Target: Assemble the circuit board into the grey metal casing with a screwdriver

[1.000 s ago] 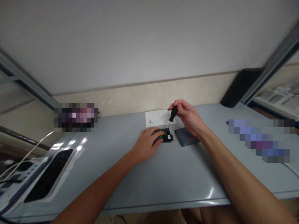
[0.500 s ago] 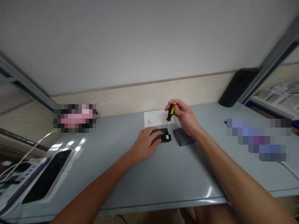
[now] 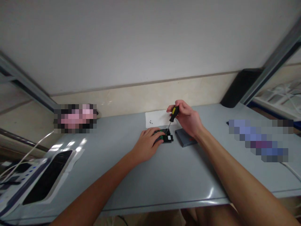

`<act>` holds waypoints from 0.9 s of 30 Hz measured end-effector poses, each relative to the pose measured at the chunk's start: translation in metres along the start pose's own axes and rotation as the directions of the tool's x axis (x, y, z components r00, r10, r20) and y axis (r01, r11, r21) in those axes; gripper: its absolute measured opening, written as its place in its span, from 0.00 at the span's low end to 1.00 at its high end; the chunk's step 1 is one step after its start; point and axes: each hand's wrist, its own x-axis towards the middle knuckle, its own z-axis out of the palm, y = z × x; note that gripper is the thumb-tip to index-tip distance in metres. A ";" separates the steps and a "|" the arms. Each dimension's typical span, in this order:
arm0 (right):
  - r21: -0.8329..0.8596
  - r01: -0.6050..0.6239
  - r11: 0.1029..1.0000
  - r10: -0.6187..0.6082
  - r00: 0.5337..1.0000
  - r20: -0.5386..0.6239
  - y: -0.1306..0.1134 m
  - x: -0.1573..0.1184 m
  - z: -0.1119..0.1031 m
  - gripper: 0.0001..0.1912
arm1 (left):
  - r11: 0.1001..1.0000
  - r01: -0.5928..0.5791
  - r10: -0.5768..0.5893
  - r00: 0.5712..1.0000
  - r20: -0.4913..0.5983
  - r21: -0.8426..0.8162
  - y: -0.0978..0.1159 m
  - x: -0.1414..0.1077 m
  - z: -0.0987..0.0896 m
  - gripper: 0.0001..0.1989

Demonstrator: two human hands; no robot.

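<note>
A small black device with a green circuit board [image 3: 167, 138] lies on the grey table [image 3: 164, 179]. My left hand [image 3: 149, 144] grips it from the left, fingers over its top. In my right hand [image 3: 188, 117] is a black and yellow screwdriver [image 3: 174, 114], tilted, its shaft pointing down to the board; the exact spot its tip touches is too small to tell. Behind the device is a white sheet [image 3: 158, 118] with several tiny dark pieces [image 3: 150, 122] on it. A grey flat case [image 3: 184, 138] sits to the right, partly under my right wrist.
At the left lie a phone-like black slab [image 3: 50, 175] and a white power strip [image 3: 25, 179] with cables. Blurred-out items are at the back left and right. A black cylindrical object [image 3: 237, 89] leans at the back right, near a metal frame post.
My right hand has shifted slightly right and its fingers have changed position around the screwdriver handle, which leans more to the right. My left hand stays on the device.
</note>
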 end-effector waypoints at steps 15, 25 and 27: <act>-0.112 0.040 0.993 -0.042 0.999 -0.020 0.005 0.003 -0.006 0.14 | 1.000 0.009 -0.009 1.000 -0.001 0.002 0.000 0.001 -0.001 0.13; -0.127 0.007 0.992 -0.012 0.999 -0.037 0.003 0.004 -0.009 0.18 | 1.000 0.011 -0.011 1.000 0.003 -0.005 -0.001 0.000 0.000 0.14; -0.095 0.000 0.995 -0.003 0.999 -0.035 0.004 0.004 -0.007 0.17 | 1.000 0.010 -0.010 1.000 0.000 -0.006 -0.001 0.000 0.000 0.13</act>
